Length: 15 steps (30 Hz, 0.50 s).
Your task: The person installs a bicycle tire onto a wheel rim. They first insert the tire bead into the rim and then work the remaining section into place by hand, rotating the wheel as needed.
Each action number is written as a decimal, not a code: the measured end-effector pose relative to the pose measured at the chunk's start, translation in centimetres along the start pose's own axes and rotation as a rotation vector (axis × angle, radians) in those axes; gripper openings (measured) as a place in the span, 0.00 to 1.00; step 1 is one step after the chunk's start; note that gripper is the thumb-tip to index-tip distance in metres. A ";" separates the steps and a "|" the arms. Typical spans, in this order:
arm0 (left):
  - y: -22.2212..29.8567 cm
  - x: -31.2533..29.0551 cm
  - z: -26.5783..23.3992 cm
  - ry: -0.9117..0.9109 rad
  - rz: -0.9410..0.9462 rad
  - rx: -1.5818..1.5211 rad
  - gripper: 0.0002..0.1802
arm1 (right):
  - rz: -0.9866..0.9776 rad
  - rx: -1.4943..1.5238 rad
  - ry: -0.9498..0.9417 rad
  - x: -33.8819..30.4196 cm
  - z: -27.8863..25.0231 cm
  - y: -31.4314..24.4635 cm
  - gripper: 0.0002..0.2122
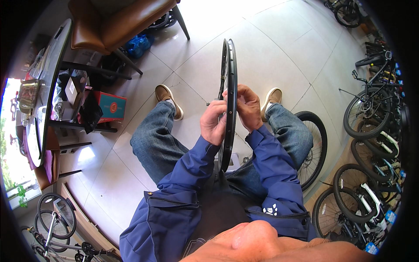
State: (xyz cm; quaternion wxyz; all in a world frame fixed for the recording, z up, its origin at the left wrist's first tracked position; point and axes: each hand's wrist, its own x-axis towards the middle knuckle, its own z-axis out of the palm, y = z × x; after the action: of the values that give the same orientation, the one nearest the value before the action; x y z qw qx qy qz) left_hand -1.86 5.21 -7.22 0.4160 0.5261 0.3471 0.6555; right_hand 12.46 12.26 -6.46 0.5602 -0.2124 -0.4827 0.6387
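A black bicycle wheel (232, 83) without a tyre stands upright and nearly edge-on between my knees. Small holes dot the bare outer face of its rim. My left hand (214, 122) is closed against the wheel's left side, its fingers curled in at the spokes. On the other side, my right hand (246, 107) has its fingers bent and pressed together close by the rim. Whatever those right fingertips pinch is hidden. A thin axle end (208, 104) sticks out to the left, just above my left hand.
A tyred wheel (325, 148) lies beside my right leg. Several bicycles (369, 109) crowd the right side, and more (54, 222) stand at lower left. A table (56, 78), a brown leather chair (118, 26) and a teal-and-red box (111, 107) are at left.
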 end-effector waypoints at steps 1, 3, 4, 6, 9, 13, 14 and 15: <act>0.1 0.1 0.0 -0.007 -0.005 0.000 0.10 | 0.017 -0.005 -0.002 0.0 -0.1 -0.2 0.07; 0.2 0.1 0.1 -0.015 -0.049 -0.046 0.09 | 0.064 -0.031 0.031 0.0 0.0 -0.6 0.08; 0.3 0.1 0.1 -0.014 -0.089 -0.091 0.08 | 0.094 -0.051 0.065 -0.2 0.1 -1.0 0.08; 0.7 0.0 0.4 -0.013 -0.167 -0.196 0.09 | 0.122 -0.099 0.106 -0.9 0.5 -1.9 0.09; 1.2 -0.2 1.0 0.030 -0.233 -0.339 0.11 | 0.099 -0.241 0.085 -2.2 1.1 -3.7 0.11; 2.0 0.0 1.1 0.155 -0.267 -0.342 0.13 | 0.018 -0.530 -0.013 -3.2 1.6 -5.0 0.15; 2.2 0.2 1.0 0.187 -0.285 -0.337 0.14 | 0.006 -0.547 -0.020 -3.2 1.7 -4.9 0.15; 2.5 0.3 0.9 0.166 -0.262 -0.328 0.16 | 0.009 -0.561 -0.025 -3.1 1.7 -4.7 0.15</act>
State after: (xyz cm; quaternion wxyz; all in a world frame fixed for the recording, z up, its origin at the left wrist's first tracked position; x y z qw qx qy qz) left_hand -1.51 4.46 -4.68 0.5477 0.3460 0.3342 0.6845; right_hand 14.40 8.32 -2.51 0.4706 -0.3537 -0.6465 0.4852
